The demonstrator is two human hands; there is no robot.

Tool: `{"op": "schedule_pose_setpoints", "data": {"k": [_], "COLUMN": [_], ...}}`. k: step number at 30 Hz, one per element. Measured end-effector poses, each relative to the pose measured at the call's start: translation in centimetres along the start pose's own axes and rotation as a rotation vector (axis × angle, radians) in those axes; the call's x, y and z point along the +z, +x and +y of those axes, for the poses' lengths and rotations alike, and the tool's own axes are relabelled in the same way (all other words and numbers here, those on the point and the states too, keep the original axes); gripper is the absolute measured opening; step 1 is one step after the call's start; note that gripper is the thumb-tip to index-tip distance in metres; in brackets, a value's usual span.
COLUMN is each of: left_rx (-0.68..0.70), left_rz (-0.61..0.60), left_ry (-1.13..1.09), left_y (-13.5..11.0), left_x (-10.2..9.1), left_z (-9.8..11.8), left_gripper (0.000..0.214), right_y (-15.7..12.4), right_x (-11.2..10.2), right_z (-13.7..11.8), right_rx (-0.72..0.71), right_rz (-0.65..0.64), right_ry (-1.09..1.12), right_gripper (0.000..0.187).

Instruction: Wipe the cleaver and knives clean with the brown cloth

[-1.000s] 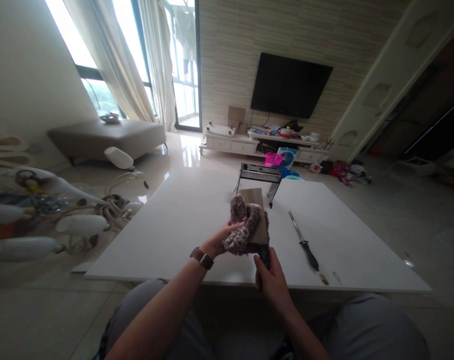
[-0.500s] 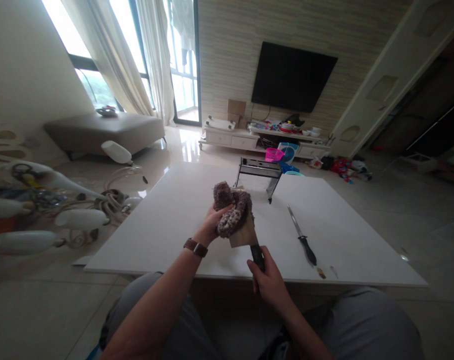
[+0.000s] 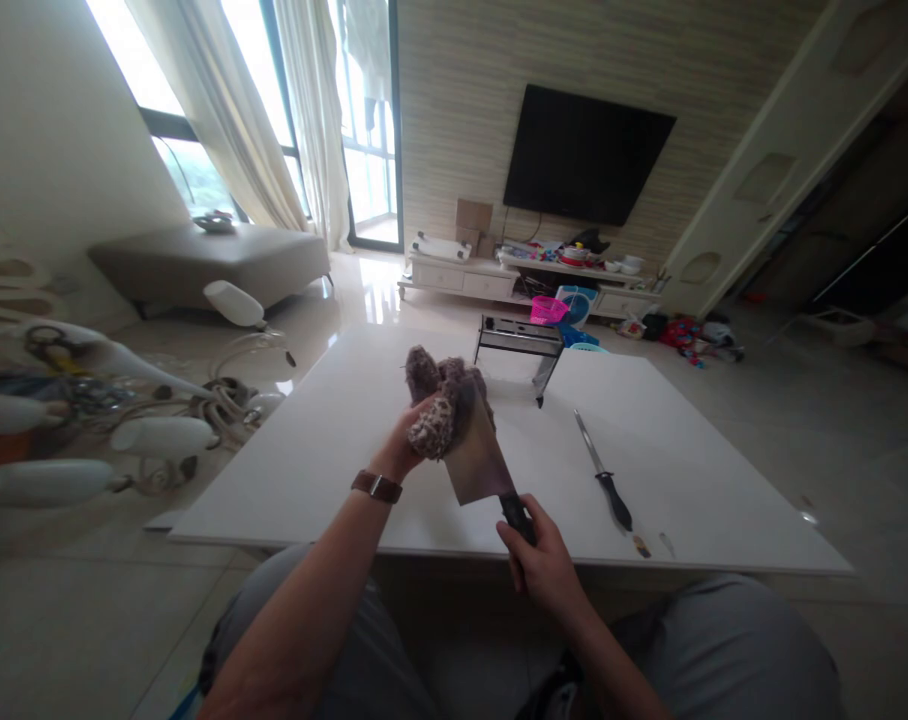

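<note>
From my end of the head camera, the table point(image 3: 694, 450) fills the middle of the frame. Its near edge runs across the lower part, just beyond the person's knees, and its side edges slant inward toward the upper centre. I read a broad stretch of white top from the left hand point(image 3: 403, 440) out to the left edge, and another at right between the steel point(image 3: 614, 500) and the right edge. The tighter lane is the one between the cleaver point(image 3: 478, 455) and the steel, which lies at right of centre with its handle toward the near edge. Two small scraps, one brownish point(image 3: 641, 546) and one pale point(image 3: 667, 545), sit just beside the end of that handle. Beyond the cloth point(image 3: 433, 415), in the upper centre, I have the rack point(image 3: 519, 337) near the far edge.

On the fingers: the right hand point(image 3: 542, 555), low and right of centre, is wrapped round the cleaver's black handle, its fingers curled shut. The blade tilts up and leftward over the white top. I see the left hand gripping the bunched cloth near the centre of the frame; most of its fingers are hidden, so I cannot tell how far they are spread. The cloth is against the blade's upper end, with some of it showing past the right side.
</note>
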State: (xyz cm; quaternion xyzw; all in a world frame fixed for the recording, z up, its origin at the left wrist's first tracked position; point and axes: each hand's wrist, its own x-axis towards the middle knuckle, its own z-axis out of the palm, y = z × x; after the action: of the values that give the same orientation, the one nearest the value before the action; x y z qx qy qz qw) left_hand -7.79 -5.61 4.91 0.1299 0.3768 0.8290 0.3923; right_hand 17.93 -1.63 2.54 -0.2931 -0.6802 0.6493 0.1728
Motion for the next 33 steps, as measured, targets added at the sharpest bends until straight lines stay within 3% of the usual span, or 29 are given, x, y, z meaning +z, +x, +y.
{"op": "schedule_pose_setpoints", "data": {"k": [4, 12, 15, 19, 23, 28, 33], "left_rx": [0.010, 0.267, 0.190, -0.009, 0.025, 0.157, 0.220], "left_rz": [0.016, 0.155, 0.067, -0.077, -0.168, -0.034, 0.057], "left_ry": [0.059, -0.018, 0.007, 0.266, 0.460, 0.460, 0.426], "left_y": [-0.4, 1.1, 0.9, -0.4, -0.8, 0.2, 0.4], "left_x": [0.4, -0.8, -1.5, -1.8, -1.6, -1.4, -1.0], "left_z": [-0.6, 1.0, 2.0, 2.9, 2.6, 1.5, 0.8], "left_gripper": [0.055, 0.061, 0.061, 0.058, 0.057, 0.054, 0.058], "right_y": [0.2, -0.3, -0.5, -0.5, -0.4, -0.4, -0.5], "right_x": [-0.9, -3.1, -3.4, -3.9, -4.4, -4.2, -3.6], "right_z": [0.3, -1.1, -0.9, -0.2, 0.0, 0.1, 0.1], "right_rx": [0.012, 0.042, 0.067, 0.092, 0.090, 0.089, 0.182], "right_rz": [-0.011, -0.035, -0.046, -0.055, -0.022, -0.052, -0.215], "right_ry": [-0.078, -0.123, -0.104, -0.121, -0.164, -0.134, 0.054], "right_gripper": [0.034, 0.034, 0.037, 0.038, 0.041, 0.038, 0.031]}}
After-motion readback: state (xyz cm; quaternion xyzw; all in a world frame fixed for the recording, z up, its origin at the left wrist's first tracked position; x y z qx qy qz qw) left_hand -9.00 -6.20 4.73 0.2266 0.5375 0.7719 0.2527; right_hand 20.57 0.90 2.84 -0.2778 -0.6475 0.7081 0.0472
